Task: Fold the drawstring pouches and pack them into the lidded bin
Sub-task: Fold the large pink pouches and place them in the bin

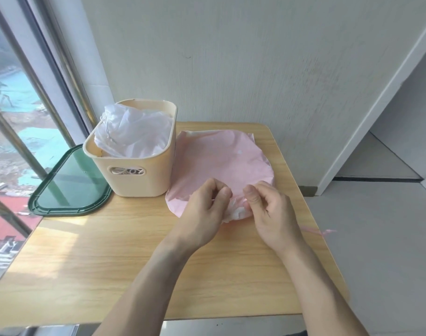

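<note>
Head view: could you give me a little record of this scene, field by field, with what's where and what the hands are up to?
Table: light wood, beside a window
Pink pouch: lies flat on the table, right of the bin
Bin: cream, open, white pouches inside
Lid: green, off, lying left of the bin
Left hand: pinches the pink pouch's near edge
Right hand: pinches the same edge
Pink cord: trails over the table's right edge
Packing: pink pouch not yet folded

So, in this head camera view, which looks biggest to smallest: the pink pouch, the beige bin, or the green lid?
1. Pink pouch
2. Beige bin and green lid: they look alike, and the bin hides part of the lid.
</note>
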### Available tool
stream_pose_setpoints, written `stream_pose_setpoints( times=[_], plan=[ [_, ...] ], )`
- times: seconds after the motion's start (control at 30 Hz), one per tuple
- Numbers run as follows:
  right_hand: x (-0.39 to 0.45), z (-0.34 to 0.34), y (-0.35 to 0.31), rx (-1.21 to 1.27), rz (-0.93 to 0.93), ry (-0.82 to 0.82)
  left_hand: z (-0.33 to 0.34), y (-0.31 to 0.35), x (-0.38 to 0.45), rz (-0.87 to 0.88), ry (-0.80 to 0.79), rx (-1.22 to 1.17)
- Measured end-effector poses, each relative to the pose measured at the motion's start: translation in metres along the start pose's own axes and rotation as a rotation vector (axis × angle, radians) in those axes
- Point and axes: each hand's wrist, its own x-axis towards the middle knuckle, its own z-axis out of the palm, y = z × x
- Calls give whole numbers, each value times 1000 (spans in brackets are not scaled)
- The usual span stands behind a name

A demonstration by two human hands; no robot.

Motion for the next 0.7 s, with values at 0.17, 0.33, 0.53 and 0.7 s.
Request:
stream_pose_setpoints(
  times=[0.17,0.33,0.53,0.7],
  plan=[
    [-7,2,-9,32,78,-93,-1,4,-5,-28,-58,-40],
    [-8,-1,-7,178,131,-186,-2,0,-5,-22,-133,15],
    [-4,-18,0,511,238,-323,-4,0,-5,-118,-318,1],
    [0,-14,6,487,275,-211,0,9,-4,-207,-382,-114]
  ],
)
